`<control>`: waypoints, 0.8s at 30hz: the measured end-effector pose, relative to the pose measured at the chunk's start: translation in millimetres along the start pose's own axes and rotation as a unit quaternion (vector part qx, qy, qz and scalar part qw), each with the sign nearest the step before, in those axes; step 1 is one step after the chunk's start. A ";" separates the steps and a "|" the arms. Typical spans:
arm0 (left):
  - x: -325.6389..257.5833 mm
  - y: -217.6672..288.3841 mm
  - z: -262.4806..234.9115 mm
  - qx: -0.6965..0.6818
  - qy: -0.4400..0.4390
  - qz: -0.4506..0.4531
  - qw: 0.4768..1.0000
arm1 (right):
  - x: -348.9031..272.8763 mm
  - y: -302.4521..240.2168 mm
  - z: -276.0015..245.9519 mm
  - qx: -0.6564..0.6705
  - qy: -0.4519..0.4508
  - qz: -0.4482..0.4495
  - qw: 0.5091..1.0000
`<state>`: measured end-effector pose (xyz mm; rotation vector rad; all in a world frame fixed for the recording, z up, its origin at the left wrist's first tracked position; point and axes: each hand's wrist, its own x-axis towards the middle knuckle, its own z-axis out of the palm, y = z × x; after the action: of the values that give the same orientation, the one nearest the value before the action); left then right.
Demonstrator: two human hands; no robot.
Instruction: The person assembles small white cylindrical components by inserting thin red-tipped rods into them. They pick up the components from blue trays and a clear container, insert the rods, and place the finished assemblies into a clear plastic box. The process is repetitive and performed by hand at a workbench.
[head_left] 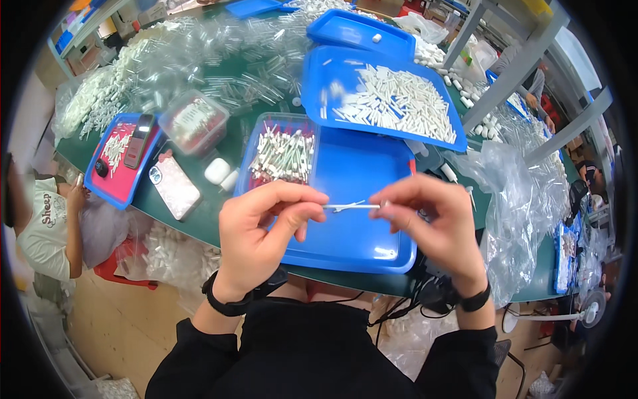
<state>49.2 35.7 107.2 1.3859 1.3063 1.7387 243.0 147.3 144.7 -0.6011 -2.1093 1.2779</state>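
My left hand (261,229) and my right hand (432,219) each pinch one end of a thin white stick (359,206), stretched level between them. A small white piece shows at the right fingertips, too small to name. Below is a large blue tray (359,243); a second thin white piece seems to lie on it, partly behind the stick. Just beyond my left hand stands a clear plastic box (316,130) full of thin white-tipped sticks (282,154). Small white tubes (399,100) fill another blue tray (312,80) behind, which overlaps the large one.
At left lie a patterned phone (175,186), a white earbud case (217,171), a clear tub (216,143) and a small blue tray (123,189). Clear tubes (246,86) heap at the back. A plastic bag (512,219) and grey metal posts (512,80) stand right. Another person (50,219) sits left.
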 end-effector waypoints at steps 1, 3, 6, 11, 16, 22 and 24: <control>-1.8 2.1 3.2 -0.001 -0.001 0.003 1.000 | -8.1 -0.5 3.5 0.024 0.002 -0.003 1.000; -4.3 0.2 8.4 0.006 -0.003 0.024 1.000 | -20.5 2.8 7.4 0.033 0.038 -0.009 0.999; -9.8 -2.0 17.0 0.037 -0.003 0.058 0.998 | -33.8 3.3 8.6 0.029 0.067 -0.010 0.997; -15.9 -4.8 17.9 0.107 -0.027 0.108 0.988 | -46.0 6.7 7.9 0.026 0.064 0.013 0.998; -15.9 -9.6 24.7 0.093 -0.099 0.107 0.985 | -46.9 12.3 24.2 -0.228 0.113 -0.136 0.957; -21.9 -11.9 22.0 0.075 -0.128 0.032 0.988 | -55.0 18.6 30.2 -0.207 0.086 -0.134 0.965; -20.4 -10.1 21.4 0.075 -0.132 0.030 0.988 | -56.4 16.1 30.8 -0.218 0.084 -0.149 0.961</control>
<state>74.3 29.2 89.6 1.6918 1.2796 1.4569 263.6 98.6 104.9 -0.5218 -2.2421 0.5785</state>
